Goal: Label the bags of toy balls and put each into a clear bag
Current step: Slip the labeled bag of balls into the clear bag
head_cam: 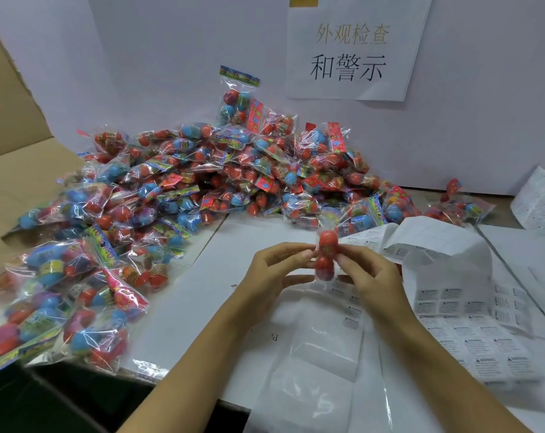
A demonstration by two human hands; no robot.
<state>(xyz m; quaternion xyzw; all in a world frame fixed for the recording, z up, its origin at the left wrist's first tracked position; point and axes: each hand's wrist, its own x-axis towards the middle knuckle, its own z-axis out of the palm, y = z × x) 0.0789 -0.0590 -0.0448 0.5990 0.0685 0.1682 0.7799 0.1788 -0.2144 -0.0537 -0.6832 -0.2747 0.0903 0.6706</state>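
Both hands hold one small bag of toy balls (pixel 326 254) upright above the white table; red balls show through its clear wrap. My left hand (pixel 274 270) pinches its left side with fingertips and thumb. My right hand (pixel 369 275) pinches its right side. Flat clear bags (pixel 324 348) lie on the table under the hands. Sheets of white warning labels (pixel 471 335) lie to the right. A big heap of bagged toy balls (pixel 202 179) covers the table's left and back.
A cardboard box flap (pixel 12 126) stands at the far left. A white board with a paper sign (pixel 352 51) forms the back wall. One stray ball bag (pixel 458 207) lies at the back right. A curled label sheet (pixel 433 242) rises behind my right hand.
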